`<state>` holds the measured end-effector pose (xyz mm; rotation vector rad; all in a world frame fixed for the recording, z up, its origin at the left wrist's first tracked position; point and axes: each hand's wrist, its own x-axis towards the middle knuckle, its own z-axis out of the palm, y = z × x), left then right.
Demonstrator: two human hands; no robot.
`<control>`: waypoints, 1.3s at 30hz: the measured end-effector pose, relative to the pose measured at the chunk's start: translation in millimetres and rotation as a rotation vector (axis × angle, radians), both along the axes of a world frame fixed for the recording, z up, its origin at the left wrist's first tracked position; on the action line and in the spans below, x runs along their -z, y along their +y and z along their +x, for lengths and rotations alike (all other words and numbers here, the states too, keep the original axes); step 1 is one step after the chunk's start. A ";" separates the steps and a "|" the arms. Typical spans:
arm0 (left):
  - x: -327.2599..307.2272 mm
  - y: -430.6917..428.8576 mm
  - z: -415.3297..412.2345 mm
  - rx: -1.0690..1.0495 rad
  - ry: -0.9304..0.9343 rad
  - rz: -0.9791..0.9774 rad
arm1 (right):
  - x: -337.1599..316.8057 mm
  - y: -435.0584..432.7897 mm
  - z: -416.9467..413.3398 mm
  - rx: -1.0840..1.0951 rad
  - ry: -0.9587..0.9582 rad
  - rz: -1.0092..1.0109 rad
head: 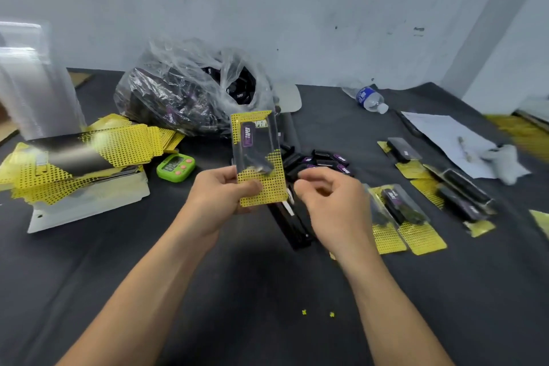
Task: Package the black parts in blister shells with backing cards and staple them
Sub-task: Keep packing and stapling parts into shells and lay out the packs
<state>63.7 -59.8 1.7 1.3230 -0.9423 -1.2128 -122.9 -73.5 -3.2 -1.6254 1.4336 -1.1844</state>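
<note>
Blister pack [269, 187], yellow-dotted card behind black part [254, 154], stands gripped by left hand [219, 196]; right hand [329, 199] loosely curled, empty.

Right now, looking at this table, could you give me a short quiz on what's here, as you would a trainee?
1. True or false: the green timer lies to the right of the water bottle.
2. Which of the hands holds the blister pack raised over the table? A: left hand. B: right hand. C: neither.
3. Fill in: the dotted backing cards stacked at the left are black and ____.
Key: 1 false; 2 A; 3 yellow.
</note>
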 end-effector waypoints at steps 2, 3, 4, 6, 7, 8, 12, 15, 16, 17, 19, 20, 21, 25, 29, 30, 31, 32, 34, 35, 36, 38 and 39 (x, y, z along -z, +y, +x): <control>-3.8 -3.5 -11.2 -0.040 0.014 0.048 | -2.9 -2.2 -33.6 0.176 0.367 -0.037; -6.0 -4.9 -18.3 -0.021 0.041 0.070 | -2.5 -1.1 -47.9 0.214 0.557 0.013; -8.1 -5.9 -27.3 0.016 0.072 0.090 | 0.1 -0.4 -60.9 0.229 0.694 0.068; -11.3 -7.1 -50.4 0.108 0.081 0.109 | 5.7 1.2 -80.9 0.262 0.714 0.091; -11.7 -8.3 -64.2 0.151 0.072 0.111 | 5.9 4.2 -87.2 0.282 0.580 0.061; -11.2 -9.3 -79.3 0.195 0.077 0.114 | 4.9 5.4 -91.8 0.293 0.355 0.052; -3.4 -13.4 -140.8 0.370 0.119 0.148 | 4.6 -6.1 -104.2 0.149 -0.407 0.293; 6.5 -19.3 -162.1 0.279 -0.105 0.126 | 11.2 -21.4 -127.3 0.253 -0.347 0.261; 9.5 -21.2 -162.0 0.210 -0.234 0.095 | 14.1 -25.4 -137.8 0.286 -0.319 0.264; 13.2 -22.9 -160.5 0.161 -0.378 0.059 | 17.3 -28.5 -148.8 0.307 -0.248 0.268; 21.0 -22.7 -160.9 0.166 -0.644 0.009 | 20.7 -31.6 -165.3 0.331 0.020 0.253; 26.0 -21.8 -163.9 0.186 -0.751 -0.019 | 22.5 -33.0 -170.6 0.352 0.147 0.237; 30.9 -20.7 -167.9 0.189 -0.858 -0.057 | 23.5 -33.9 -173.9 0.379 0.232 0.216; 35.7 -22.9 -169.8 0.016 -1.157 -0.176 | 27.1 -32.7 -177.9 0.407 0.251 0.165; 35.2 -38.3 -161.0 0.106 -1.310 -0.098 | 35.9 -25.7 -172.2 0.236 0.317 0.272; 31.8 -41.1 -162.0 0.119 -1.343 -0.094 | 39.9 -25.6 -169.8 0.245 0.358 0.271; 27.5 -43.7 -163.5 0.107 -1.353 -0.099 | 43.8 -26.2 -167.4 0.286 0.377 0.263; 22.6 -45.7 -164.4 0.076 -1.338 -0.100 | 46.5 -26.6 -164.8 0.341 0.375 0.257; 11.9 -47.6 -162.5 -0.024 -1.290 -0.075 | 51.4 -28.1 -160.3 0.432 0.358 0.247; 8.0 -47.9 -159.7 -0.076 -1.261 -0.056 | 53.8 -28.6 -158.5 0.461 0.352 0.239; 5.4 -47.6 -156.1 -0.116 -1.221 -0.040 | 55.6 -29.0 -156.7 0.482 0.346 0.227; -0.1 -44.4 -151.0 -0.163 -1.087 -0.021 | 57.7 -28.7 -154.2 0.503 0.343 0.206; -2.0 -42.5 -151.9 -0.188 -1.005 -0.032 | 58.6 -27.7 -153.7 0.501 0.343 0.198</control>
